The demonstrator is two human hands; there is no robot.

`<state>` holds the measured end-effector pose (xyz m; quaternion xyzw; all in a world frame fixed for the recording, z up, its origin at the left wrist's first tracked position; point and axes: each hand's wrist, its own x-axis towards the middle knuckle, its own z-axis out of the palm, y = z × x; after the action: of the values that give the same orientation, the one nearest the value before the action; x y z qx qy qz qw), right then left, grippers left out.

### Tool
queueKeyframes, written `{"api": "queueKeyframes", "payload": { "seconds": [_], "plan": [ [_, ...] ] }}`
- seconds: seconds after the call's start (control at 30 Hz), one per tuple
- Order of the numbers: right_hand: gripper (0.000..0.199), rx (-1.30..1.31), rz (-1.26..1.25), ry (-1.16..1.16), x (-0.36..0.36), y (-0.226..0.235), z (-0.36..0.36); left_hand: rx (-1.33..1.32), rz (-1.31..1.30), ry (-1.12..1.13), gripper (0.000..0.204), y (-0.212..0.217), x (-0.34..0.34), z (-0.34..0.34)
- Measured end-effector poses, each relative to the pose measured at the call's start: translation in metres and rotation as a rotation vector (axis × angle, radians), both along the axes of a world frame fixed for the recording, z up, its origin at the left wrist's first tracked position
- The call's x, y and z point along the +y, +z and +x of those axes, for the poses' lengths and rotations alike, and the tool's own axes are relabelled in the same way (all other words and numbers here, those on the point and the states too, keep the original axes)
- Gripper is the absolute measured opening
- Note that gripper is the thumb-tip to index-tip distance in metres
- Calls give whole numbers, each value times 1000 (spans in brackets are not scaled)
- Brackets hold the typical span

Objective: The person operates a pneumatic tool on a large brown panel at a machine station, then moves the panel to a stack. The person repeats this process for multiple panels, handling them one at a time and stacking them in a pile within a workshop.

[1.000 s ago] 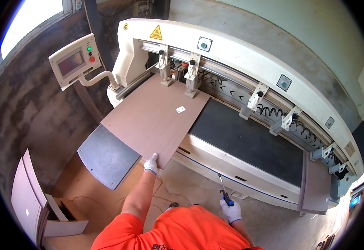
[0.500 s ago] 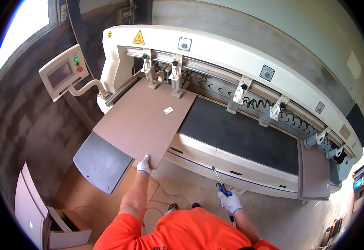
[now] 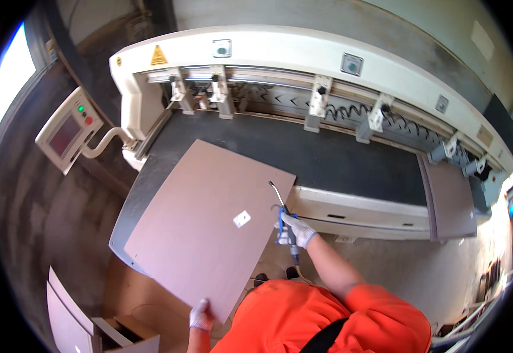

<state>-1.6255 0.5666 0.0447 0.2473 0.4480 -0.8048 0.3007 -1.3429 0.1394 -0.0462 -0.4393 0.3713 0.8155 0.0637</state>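
My left hand [image 3: 201, 316], in a white glove, grips the near corner of a large mauve-brown panel [image 3: 209, 194]. The panel lies slantwise over the dark machine bed [image 3: 350, 170], its near part sticking out past the front edge. A small white label [image 3: 242, 219] is stuck on its face. My gloved right hand [image 3: 296, 228] is closed round an air blow gun [image 3: 286, 215] with a blue body and a bent metal nozzle. That nozzle points up and away, over the panel's right edge; whether it touches cannot be told.
A white machine beam [image 3: 280, 44] with clamps spans the back. At left a control screen [image 3: 65, 135] hangs on an arm. More mauve panels [image 3: 453, 200] lie at the bed's right end; others [image 3: 68, 315] lean at lower left. A hose [image 3: 306, 276] trails from the gun.
The panel has come out from under the left clamps toward me and turned. My left hand moved nearer my body with it. My right hand raised the blow gun leftward to the panel's edge.
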Motion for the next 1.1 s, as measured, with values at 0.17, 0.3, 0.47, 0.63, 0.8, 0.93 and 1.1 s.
{"api": "queueKeyframes", "payload": {
  "seconds": [0.17, 0.3, 0.47, 0.63, 0.8, 0.93, 1.1],
  "plan": [
    [33, 85, 102, -372, 0, -26, 32, -154, -418, 170, 64, 15, -46, -18],
    [29, 69, 193, -516, 17, 0, 74, -272, -672, 10, 82, 101, -12, -41],
    [25, 126, 208, -979, 112, 23, 192, -211, -745, -344, 68, 141, 78, -124],
    [19, 141, 149, -1411, 225, 40, 304, 199, -640, -518, 55, 56, 201, -200],
    [21, 163, 239, -1722, 357, 38, 403, 411, -470, -689, 38, 80, 426, -216],
    [29, 114, 159, -1860, 462, 45, 442, 393, -422, -830, 41, 67, 605, -202],
    [25, 96, 179, -1749, 520, 26, 393, 483, -544, -1195, 32, 77, 793, -147]
  ]
}}
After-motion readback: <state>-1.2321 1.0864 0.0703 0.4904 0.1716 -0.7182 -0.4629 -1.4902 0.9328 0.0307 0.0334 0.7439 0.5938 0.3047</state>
